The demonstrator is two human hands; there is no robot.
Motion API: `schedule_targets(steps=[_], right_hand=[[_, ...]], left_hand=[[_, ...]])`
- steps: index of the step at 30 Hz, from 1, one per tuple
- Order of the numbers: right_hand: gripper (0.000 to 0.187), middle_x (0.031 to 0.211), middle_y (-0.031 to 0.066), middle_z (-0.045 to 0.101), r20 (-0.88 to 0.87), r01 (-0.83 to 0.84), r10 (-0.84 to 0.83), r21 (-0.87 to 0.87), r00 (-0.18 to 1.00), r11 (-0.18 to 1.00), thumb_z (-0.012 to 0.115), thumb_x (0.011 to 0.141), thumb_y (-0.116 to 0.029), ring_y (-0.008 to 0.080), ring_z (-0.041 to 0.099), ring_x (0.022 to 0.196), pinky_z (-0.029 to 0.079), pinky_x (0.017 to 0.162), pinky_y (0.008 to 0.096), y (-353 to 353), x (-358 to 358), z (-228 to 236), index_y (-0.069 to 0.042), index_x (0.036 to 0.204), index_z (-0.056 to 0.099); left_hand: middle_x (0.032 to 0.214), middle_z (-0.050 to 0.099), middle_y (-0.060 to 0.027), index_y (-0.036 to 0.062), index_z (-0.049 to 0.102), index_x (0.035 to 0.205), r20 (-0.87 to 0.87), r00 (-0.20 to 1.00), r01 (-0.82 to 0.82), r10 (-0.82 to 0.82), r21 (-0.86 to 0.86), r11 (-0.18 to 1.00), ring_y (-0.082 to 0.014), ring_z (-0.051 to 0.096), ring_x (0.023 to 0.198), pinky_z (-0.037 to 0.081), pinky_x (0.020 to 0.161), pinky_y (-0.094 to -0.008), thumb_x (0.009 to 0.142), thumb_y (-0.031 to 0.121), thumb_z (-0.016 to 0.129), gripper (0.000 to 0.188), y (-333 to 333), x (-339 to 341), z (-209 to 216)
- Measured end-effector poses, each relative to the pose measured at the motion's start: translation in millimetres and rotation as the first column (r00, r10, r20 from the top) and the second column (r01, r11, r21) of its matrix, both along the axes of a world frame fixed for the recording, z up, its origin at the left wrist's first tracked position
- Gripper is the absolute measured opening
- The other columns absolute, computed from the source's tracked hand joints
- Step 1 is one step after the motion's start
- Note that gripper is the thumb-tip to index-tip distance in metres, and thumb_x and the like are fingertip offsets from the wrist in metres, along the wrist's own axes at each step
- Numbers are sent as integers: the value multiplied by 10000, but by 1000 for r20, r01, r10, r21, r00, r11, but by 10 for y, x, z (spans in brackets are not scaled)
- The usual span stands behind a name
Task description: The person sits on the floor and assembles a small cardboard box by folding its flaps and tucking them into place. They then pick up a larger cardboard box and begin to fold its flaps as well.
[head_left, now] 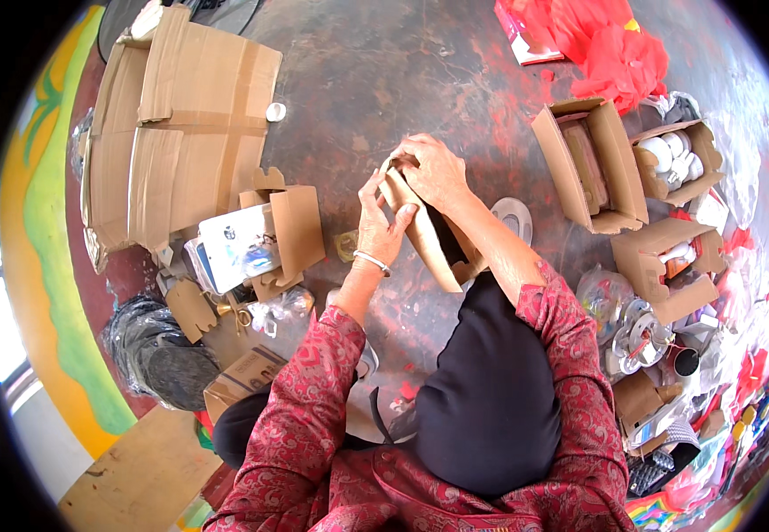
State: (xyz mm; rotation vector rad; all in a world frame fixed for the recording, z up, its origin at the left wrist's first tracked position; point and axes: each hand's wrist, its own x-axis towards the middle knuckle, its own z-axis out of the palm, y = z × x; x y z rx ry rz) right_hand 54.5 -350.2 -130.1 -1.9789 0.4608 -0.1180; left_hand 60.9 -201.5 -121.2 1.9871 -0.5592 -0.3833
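Both grips pinch the brown box near its far end, left hand beside it, right hand farther up. Its long side slants back toward the right knee.

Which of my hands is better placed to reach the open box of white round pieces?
Probably your right hand: the box of white round pieces stands on that side, and your left hand would have to reach across. Both hold the cardboard carton, so the right would need freeing.
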Motion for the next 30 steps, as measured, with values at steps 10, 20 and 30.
schedule_targets(steps=[10,20,30], right_hand=[[149,970,54,606,17,30,-31,57,999,998,574,742,-196,275,579,892,469,737,397,-3,-8,-33,-148,859,652],[273,1195,121,518,178,-182,110,462,978,868,551,778,-149,263,516,1077,395,924,348,-6,-43,-93,-51,1020,632],[676,1354,168,305,101,-134,109,290,989,947,635,701,-164,277,338,1243,291,1024,350,18,-150,-29,-113,1316,359]], left_hand=[[1246,369,-176,44,300,1251,75,997,-24,13,146,989,-277,460,1112,425,925,-375,723,184,726,693,3,8,69],[1090,520,-90,64,455,1165,-355,925,-80,135,165,983,-174,520,923,441,833,-303,616,60,766,631,21,397,223],[1189,477,-51,83,370,1228,-414,910,8,-7,1,1000,-123,492,982,432,833,-255,722,-18,641,583,123,447,147]])
